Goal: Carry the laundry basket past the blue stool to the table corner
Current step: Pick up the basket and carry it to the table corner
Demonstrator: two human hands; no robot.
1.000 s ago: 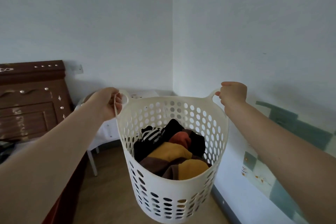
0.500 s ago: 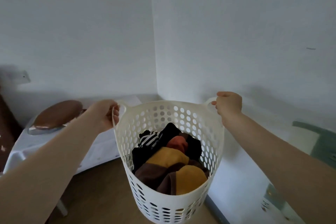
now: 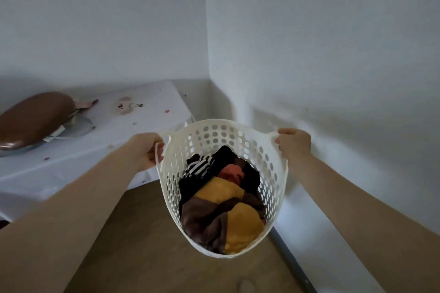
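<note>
Both hands are holding the white laundry basket (image 3: 223, 188) up in the air, over the wood floor (image 3: 133, 240). The left hand (image 3: 148, 150) is curled tight around the loop handle on its side. The right hand (image 3: 294, 144) is closed around the other handle. The basket hangs between the two hands and tips a little, with its bottom swung toward the person. Inside are clothes (image 3: 221, 204) in yellow, brown, orange, black and stripes.

The surface (image 3: 142, 114) with the white cloth is just past the left hand, and its corner sits right beside the basket rim. The blue stool is not in view, so I think it is already behind.

To do this part well, keep both hands closed and level so the clothes do not slide out. Lower the basket slowly near that corner. Watch the wall (image 3: 321, 54) by the right hand; it looks close, but it is hard to tell. Stay clear of the brown thing (image 3: 35, 119) on the cloth, beyond the left hand.
</note>
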